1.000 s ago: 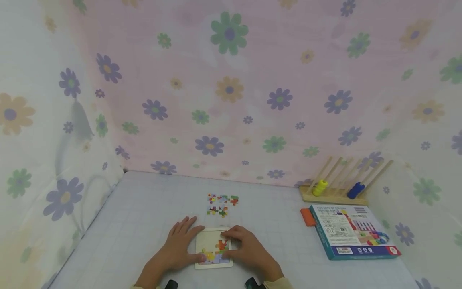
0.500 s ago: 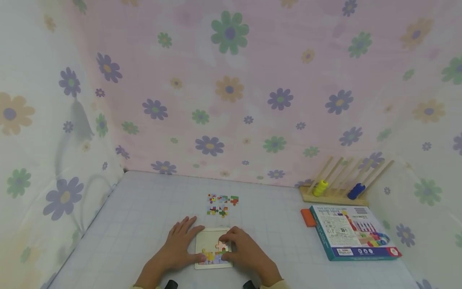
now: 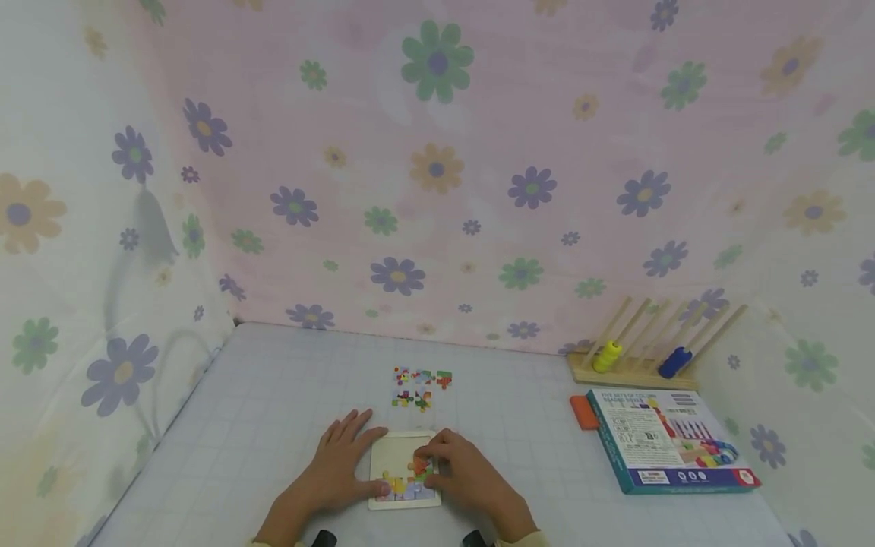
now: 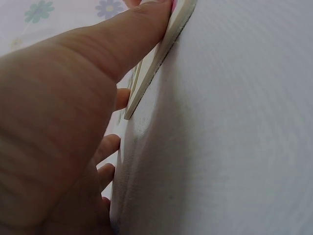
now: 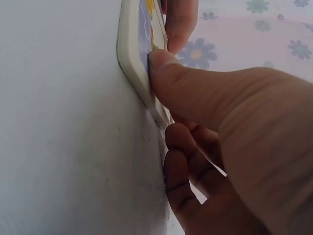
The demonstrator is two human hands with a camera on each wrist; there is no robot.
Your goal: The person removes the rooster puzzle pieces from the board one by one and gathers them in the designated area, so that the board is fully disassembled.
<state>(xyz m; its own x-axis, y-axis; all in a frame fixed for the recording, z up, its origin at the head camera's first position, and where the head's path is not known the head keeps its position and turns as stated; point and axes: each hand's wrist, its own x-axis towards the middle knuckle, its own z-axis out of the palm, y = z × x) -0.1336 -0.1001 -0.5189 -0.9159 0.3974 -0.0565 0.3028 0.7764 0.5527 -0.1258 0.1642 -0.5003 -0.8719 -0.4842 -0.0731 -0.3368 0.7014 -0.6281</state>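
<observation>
A pale puzzle tray [image 3: 405, 504] lies on the table, its lower part filled with joined yellow, purple and green pieces. My left hand [image 3: 342, 463] is spread at its left side, thumb resting on the lower left corner and index fingertip by the upper left edge. At the right side, my right hand [image 3: 468, 475] bends thumb and index finger about an orange-red puzzle piece [image 3: 420, 463], which sits above the joined ones. In the right wrist view the right thumb [image 5: 164, 58] presses on the picture near the tray's rim. The right fingers partly hide the piece.
Several loose puzzle pieces [image 3: 423, 377] lie in two rows beyond the tray. To the right are a flat toy box [image 3: 673, 441], an orange block [image 3: 584, 412] and a wooden peg stand [image 3: 632, 372] with yellow and blue beads. Flowered cloth [image 3: 437, 228] encloses the table.
The right index finger has moved left and down onto the orange-red piece. That piece caught the light pale half a second ago and now shows red, slightly farther right. The left hand stays put.
</observation>
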